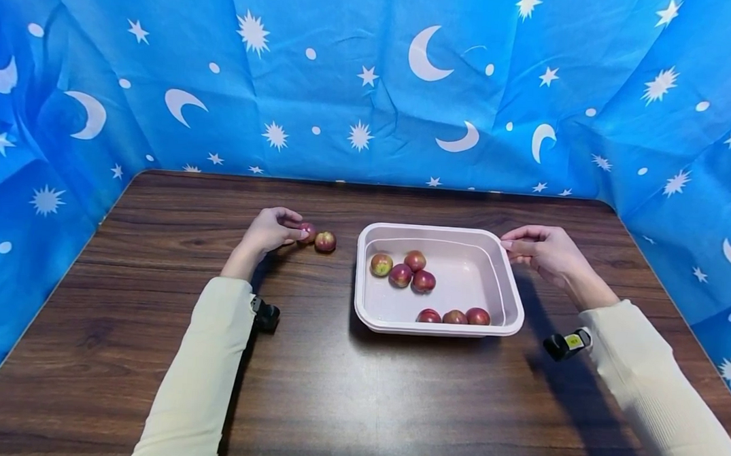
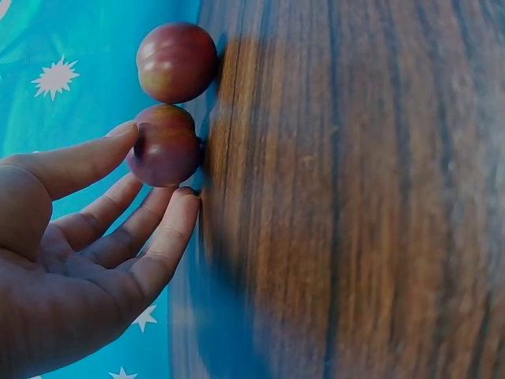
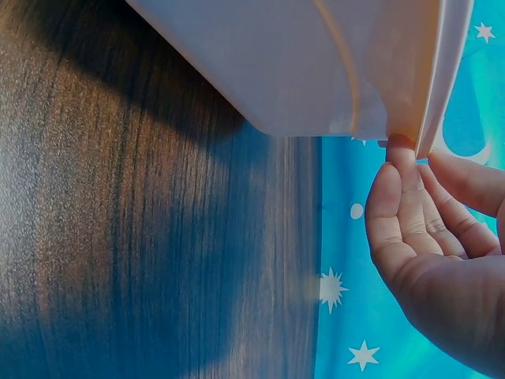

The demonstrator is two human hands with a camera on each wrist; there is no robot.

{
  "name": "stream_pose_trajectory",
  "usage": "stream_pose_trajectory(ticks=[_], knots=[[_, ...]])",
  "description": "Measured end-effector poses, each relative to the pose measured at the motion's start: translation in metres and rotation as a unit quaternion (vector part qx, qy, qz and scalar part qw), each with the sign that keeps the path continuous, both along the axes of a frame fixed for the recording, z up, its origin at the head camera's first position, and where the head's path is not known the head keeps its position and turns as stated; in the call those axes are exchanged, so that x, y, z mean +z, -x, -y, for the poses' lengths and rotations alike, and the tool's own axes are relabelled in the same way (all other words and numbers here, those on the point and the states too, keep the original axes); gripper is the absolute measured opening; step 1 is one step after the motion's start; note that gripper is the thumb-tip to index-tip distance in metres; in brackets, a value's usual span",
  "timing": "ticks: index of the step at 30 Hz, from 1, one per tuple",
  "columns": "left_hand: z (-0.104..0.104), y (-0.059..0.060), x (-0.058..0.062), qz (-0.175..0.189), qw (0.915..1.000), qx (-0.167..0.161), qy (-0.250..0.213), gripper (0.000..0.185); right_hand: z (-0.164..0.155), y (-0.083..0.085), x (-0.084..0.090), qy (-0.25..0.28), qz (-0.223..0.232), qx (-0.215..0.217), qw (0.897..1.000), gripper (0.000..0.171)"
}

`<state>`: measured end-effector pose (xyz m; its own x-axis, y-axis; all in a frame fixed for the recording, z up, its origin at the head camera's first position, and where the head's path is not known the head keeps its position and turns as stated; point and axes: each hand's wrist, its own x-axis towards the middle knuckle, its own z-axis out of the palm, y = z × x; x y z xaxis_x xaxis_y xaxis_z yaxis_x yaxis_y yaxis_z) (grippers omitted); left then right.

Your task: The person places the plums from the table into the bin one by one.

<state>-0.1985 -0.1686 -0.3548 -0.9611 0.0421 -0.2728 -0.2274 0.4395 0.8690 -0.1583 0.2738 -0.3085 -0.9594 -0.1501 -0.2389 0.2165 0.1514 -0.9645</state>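
Note:
At the left of the head view, my left hand [image 1: 269, 231] has its thumb and fingertips around a reddish plum [image 1: 307, 231]. A second plum [image 1: 325, 242] sits right against it on its right side. The left wrist view shows the thumb on the held plum [image 2: 164, 154], with fingertips at its lower side. My right hand [image 1: 551, 253] pinches the far right corner of a pale pink plastic tub [image 1: 468, 270] by the rim. Inside the tub, several plums [image 1: 401, 276] lie at the left and more along the near wall.
A dark wood-grain table [image 1: 309, 389] carries everything. Behind and at the sides hangs a blue cloth [image 1: 335, 84] with white moons and stars. Small black cameras [image 1: 266, 315] are strapped at both wrists, over cream sleeves.

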Motion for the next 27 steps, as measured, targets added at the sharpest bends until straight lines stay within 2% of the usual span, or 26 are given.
stream_pose_trajectory(ticks=[14,21,27], knots=[[-0.0034,0.004,-0.0025,0.002,0.9999,0.007,0.008,0.035,0.0005,0.001,0.0003,-0.006,0.0,0.002,1.0,0.008],[-0.0038,0.0035,-0.0035,0.003,0.9999,0.008,0.008,0.035,0.0007,-0.0007,0.0006,0.017,0.0,0.009,1.0,0.012],[-0.0035,0.0029,-0.0042,0.004,0.9999,0.009,0.005,0.035,-0.0004,-0.0019,0.0024,0.002,0.008,0.002,1.0,0.01]])
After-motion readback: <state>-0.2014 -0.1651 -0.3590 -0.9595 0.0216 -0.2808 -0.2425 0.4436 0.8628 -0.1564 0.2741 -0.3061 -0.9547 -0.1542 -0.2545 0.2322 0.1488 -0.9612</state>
